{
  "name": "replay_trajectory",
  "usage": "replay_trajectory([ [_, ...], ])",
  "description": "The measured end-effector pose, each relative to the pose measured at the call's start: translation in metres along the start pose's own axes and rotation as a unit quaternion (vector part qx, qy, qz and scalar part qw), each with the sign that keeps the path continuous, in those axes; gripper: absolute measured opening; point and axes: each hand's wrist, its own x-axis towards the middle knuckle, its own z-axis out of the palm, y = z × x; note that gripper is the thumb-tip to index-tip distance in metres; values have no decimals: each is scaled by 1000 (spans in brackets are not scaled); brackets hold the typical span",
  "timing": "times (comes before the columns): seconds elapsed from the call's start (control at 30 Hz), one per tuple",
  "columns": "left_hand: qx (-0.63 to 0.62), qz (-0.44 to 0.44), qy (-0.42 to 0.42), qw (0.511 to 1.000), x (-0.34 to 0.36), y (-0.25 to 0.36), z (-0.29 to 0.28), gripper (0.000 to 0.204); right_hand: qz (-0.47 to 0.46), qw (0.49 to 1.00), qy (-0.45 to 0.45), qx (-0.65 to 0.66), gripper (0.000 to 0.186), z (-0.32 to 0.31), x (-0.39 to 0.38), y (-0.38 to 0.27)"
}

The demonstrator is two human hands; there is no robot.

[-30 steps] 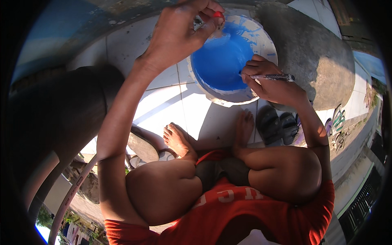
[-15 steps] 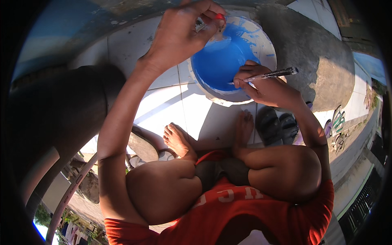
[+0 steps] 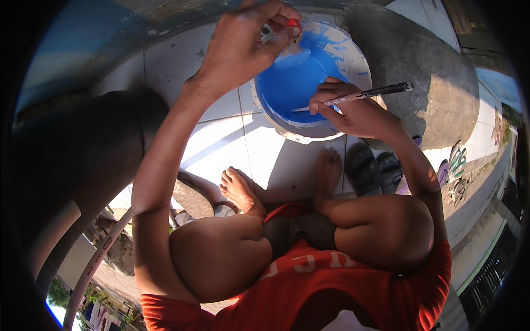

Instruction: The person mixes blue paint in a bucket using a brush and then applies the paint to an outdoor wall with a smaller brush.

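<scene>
A round white bucket (image 3: 358,52) holds bright blue paint (image 3: 284,83), with blue streaks up its inner wall. Over its far left rim, my left hand (image 3: 248,41) is closed in a pinch on a small red-topped item (image 3: 293,23); my fingers hide most of it. A pale, translucent patch (image 3: 292,57) shows just below those fingertips; I cannot tell whether it belongs to the item. My right hand (image 3: 353,110) grips a thin paint-smeared stick (image 3: 381,92) with a dark upper end. Its lower tip reaches into the blue paint near the close side.
White floor tiles (image 3: 221,138) lie under the bucket, my bare feet on them. Dark sandals (image 3: 372,171) sit by my right foot, a woven-soled slipper (image 3: 193,198) by my left. A big dark cylinder (image 3: 83,138) stands left; a grey concrete surface (image 3: 414,71) is at right.
My right hand has shifted slightly left, and the stick's tip has moved left through the paint, its dark end rising a little. My left hand stays almost in place.
</scene>
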Motion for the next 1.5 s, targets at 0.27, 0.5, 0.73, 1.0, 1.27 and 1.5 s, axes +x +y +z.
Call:
replay_trajectory([
  [0.27,13,8,11,1000,-2,1,-2,16,-1,993,52,-102,5,-14,-6,12],
  [0.5,-46,-9,-6,999,3,0,0,15,-6,1000,-6,25,3,0,0,-2],
  [0.73,21,6,-8,1000,-1,3,-1,17,25,996,54,-70,5,-20,-10,7],
  [1.0,29,5,-23,999,-1,3,5,16,6,996,84,38,13,-49,-6,-8],
  [1.27,-6,8,-28,1000,-6,-6,12,18,-34,988,143,42,14,-50,-4,16],
  [1.5,14,94,9,995,-4,-10,18,16,22,990,139,-1,15,-47,-24,29],
])
